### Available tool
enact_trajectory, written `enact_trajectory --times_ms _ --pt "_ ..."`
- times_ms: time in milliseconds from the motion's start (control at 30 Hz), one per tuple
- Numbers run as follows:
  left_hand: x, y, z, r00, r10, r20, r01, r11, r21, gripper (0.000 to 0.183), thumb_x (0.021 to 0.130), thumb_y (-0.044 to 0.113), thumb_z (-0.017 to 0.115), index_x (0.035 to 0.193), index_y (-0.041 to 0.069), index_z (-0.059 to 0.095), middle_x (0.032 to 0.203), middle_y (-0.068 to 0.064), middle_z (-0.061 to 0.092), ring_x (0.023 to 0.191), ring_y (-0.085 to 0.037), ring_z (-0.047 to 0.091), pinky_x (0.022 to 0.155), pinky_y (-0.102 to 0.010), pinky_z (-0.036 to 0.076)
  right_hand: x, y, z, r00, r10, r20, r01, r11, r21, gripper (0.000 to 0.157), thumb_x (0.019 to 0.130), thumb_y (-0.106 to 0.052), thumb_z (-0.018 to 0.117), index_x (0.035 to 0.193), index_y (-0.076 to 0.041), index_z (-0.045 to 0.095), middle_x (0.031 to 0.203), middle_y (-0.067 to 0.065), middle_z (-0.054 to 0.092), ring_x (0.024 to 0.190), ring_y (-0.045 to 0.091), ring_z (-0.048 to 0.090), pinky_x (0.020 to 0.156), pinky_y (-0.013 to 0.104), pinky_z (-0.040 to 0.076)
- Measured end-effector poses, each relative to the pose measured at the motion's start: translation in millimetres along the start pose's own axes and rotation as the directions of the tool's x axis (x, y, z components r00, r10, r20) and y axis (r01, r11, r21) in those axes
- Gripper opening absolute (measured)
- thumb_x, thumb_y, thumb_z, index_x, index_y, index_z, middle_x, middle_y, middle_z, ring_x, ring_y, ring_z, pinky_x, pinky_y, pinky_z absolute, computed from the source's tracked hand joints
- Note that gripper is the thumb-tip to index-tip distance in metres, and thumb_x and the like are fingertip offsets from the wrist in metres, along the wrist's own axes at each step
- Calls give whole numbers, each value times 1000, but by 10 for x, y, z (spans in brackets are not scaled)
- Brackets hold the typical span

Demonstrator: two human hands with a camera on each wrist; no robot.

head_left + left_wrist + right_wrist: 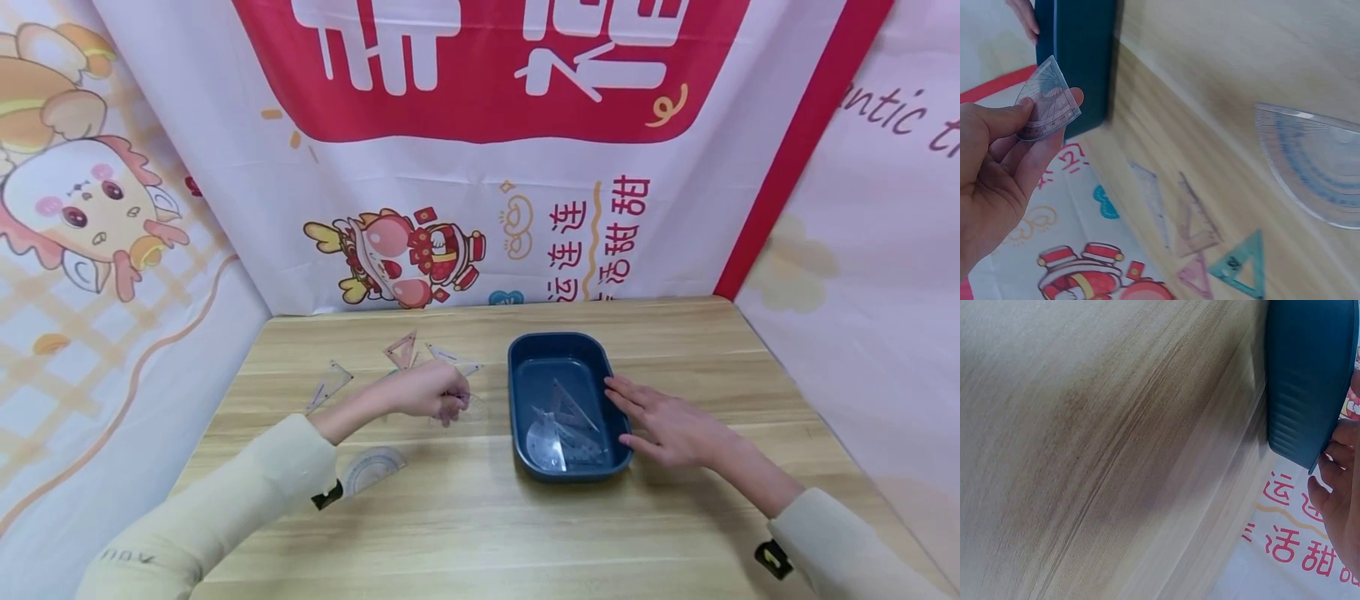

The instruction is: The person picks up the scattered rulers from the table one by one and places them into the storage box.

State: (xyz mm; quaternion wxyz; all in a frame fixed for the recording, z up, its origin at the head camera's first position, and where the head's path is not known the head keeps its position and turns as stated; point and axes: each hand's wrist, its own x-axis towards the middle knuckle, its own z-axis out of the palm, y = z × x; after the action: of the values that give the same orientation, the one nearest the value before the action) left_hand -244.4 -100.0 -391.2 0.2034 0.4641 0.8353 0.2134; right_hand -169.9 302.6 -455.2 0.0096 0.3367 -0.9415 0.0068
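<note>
My left hand [433,390] pinches a small clear protractor [1050,115] between thumb and fingers, above the table to the left of a dark blue box [558,346]. Straight fingers of my right hand [670,427] rest on the box's right rim. Inside the box lie a clear set square [576,410] and a clear protractor [542,446], with other clear pieces overlapping them. Below my left forearm, a larger clear protractor [372,468] lies on the table. Beyond the left hand lie a pink set square [402,350] and a green set square [1227,268].
Another clear set square [330,385] lies to the left on the wooden table [465,533]. A long clear piece [1150,197] lies near the other set squares. Printed cloth [450,167] hangs at the table's back edge and along both sides.
</note>
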Motion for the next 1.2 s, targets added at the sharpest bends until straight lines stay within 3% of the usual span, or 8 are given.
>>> enact_trajectory --times_ms 233,533,900,1200 --pt "183 183 -100 1000 7 22 -7 1000 4 17 92 5 55 80 11 65 72 -2 67 63 -7 66 58 -17 53 -4 -4 -13 1000 -8 -8 8 1000 -2 70 91 -49 50 145 -10 30 155 6 20 139 24 28 103 45 39" --pt "449 403 -231 996 14 89 -18 999 41 18 93 7 54 79 8 66 75 -7 69 63 -9 66 59 -18 53 -6 3 -21 1000 -12 -3 12 1000 -9 70 91 -51 49 145 -11 30 155 5 20 139 24 28 104 45 38" --pt "839 761 -366 984 135 116 -156 968 196 16 92 8 56 80 7 67 68 -2 68 58 -6 61 55 -17 49 -4 16 -27 1000 -3 14 3 1000 4 70 91 -50 49 146 -11 28 156 4 18 140 24 26 105 45 38" --pt "1186 811 -328 976 142 164 -174 965 198 16 92 7 54 82 7 67 67 -1 68 57 -6 62 55 -17 50 -8 39 5 1000 2 15 -2 1000 12 71 91 -50 48 147 -11 26 156 4 17 141 23 25 106 45 36"
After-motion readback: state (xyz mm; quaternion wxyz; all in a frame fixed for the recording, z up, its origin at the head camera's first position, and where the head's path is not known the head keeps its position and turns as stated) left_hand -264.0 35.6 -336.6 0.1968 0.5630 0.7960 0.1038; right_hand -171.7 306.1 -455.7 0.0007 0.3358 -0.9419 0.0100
